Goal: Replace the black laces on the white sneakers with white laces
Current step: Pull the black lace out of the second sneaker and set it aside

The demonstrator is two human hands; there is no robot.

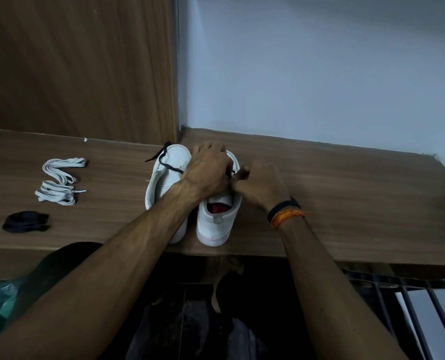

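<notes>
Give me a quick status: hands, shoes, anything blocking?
Left hand and right hand both on right white sneaker, pulling black lace. White laces wait left. Nothing blocking.

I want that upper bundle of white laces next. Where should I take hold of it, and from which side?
Pinch the upper white lace bundle across its middle, coming straight down from above. It lies flat on the wooden table, folded into a long loop, so a mid-span pinch probably gathers every strand; the ends would let it unfold.
</notes>
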